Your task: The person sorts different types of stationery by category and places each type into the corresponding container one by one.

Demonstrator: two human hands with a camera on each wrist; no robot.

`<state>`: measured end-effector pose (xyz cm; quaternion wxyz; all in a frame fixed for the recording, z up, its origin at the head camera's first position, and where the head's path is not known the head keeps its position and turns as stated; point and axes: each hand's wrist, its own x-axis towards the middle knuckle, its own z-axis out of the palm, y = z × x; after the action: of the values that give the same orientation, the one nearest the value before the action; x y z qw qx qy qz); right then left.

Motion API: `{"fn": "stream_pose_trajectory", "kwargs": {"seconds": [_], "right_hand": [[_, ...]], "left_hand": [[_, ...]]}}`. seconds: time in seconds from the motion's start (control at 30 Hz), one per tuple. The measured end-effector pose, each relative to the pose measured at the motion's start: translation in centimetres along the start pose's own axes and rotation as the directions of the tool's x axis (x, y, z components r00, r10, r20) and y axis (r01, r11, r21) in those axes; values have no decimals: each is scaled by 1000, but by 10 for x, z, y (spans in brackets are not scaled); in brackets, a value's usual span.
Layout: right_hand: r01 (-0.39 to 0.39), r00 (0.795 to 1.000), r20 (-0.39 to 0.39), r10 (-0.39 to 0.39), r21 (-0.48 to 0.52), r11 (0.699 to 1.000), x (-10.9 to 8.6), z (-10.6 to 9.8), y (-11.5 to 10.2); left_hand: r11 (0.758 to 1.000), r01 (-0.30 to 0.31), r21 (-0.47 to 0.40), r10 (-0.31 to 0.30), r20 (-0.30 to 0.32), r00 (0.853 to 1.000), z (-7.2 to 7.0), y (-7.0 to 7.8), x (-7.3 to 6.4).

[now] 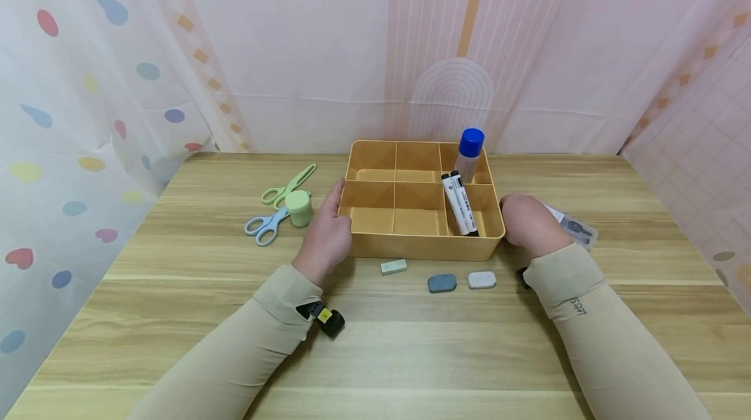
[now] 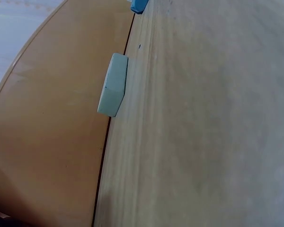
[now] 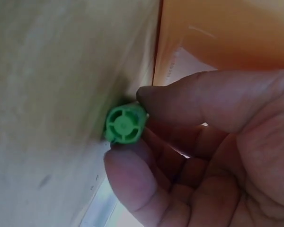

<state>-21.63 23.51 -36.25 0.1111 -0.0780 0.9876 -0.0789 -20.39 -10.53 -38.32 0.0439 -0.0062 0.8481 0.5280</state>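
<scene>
A yellow-orange sectioned organizer box [image 1: 422, 248] stands mid-table. My left hand [image 1: 326, 237] rests against its left side, index finger extended along the wall. At the box's right side, my right hand [image 1: 535, 224] pinches a small green cylindrical piece [image 3: 125, 125] between thumb and index finger, low by the tabletop. Only the piece's round spoked end shows clearly; its length is hidden. Inside the box, a blue-capped glue stick [image 1: 469, 154] stands in the back right compartment. Two black-and-white markers [image 1: 460, 205] lean in the front right one.
In front of the box lie a pale green eraser [image 1: 394, 267], a blue-grey eraser [image 1: 442, 283] and a white eraser [image 1: 482, 280]. Green scissors [image 1: 289, 189], blue scissors [image 1: 268, 225] and a green round container [image 1: 299, 209] are left. A clear case [image 1: 579, 232] lies right.
</scene>
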Motion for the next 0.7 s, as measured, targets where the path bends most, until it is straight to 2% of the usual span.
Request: {"fn": "stream_pose_trajectory", "kwargs": {"seconds": [0.7], "right_hand": [[-39, 999, 18, 39, 4, 999, 0, 2, 0]], "left_hand": [[1000, 3, -12, -3, 4, 1000, -1, 1, -1]]}}
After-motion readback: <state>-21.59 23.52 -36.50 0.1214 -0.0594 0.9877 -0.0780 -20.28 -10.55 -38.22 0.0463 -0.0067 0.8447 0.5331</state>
